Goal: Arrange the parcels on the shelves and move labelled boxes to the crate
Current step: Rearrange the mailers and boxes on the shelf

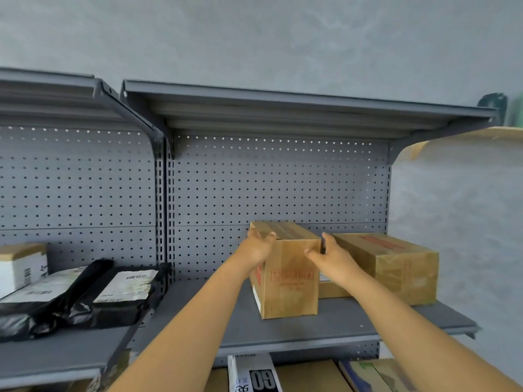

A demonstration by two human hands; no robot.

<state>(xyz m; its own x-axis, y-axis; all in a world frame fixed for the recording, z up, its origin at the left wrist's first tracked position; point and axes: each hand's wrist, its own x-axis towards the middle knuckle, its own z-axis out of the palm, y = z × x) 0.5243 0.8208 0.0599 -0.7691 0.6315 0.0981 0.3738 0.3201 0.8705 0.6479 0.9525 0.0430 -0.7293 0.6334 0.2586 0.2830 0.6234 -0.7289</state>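
A tall brown cardboard box [288,281] with red print stands upright on the grey metal shelf [339,323]. My left hand [256,247] holds its upper left edge, fingers curled over the top. On the box's upper right edge my right hand [329,257] has its thumb on the front face and its fingers down the right side. A wider brown box [396,267] with red print lies just to the right, touching or nearly touching the tall one.
On the left shelf bay lie black plastic parcels with white labels [85,295] and a white-and-brown box [21,265]. The shelf below holds more cartons [311,376] and a printed box [254,374]. A pegboard back panel [277,179] and an upper shelf [283,108] bound the bay.
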